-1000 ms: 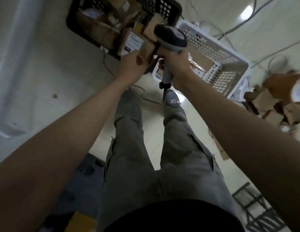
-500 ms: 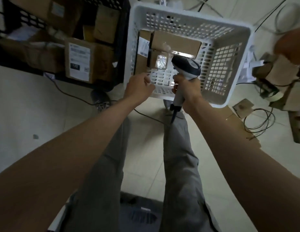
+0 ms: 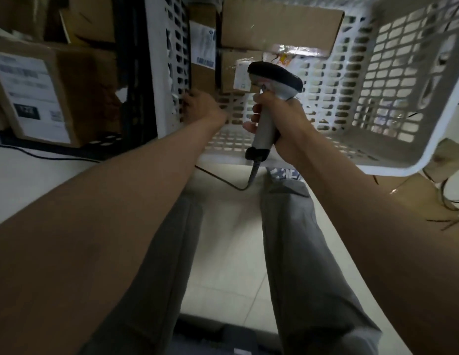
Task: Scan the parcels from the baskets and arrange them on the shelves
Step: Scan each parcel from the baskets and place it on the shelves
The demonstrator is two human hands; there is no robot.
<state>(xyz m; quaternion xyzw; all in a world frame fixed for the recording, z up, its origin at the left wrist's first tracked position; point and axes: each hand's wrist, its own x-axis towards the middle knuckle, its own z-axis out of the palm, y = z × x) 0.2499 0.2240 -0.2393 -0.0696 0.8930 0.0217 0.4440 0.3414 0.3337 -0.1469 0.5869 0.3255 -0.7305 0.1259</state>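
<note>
The parcels lay inside the white basket (image 3: 392,160), just beyond both hands. The small taped parcel (image 3: 232,73) sat straight ahead of the scanner (image 3: 274,80), its white label facing the scanner's head. A tall narrow parcel (image 3: 201,55) stood directly past the left hand (image 3: 200,106), its long axis running away from the fingers, so this hand was nearer to it. Whether that hand's fingers were curled or straight could not be told; they reached in at the basket's left wall. The right hand (image 3: 282,124) gripped the scanner's handle. A large flat parcel (image 3: 279,24) lay farthest off. More labelled boxes filled the black crate (image 3: 136,73) to the left.
</note>
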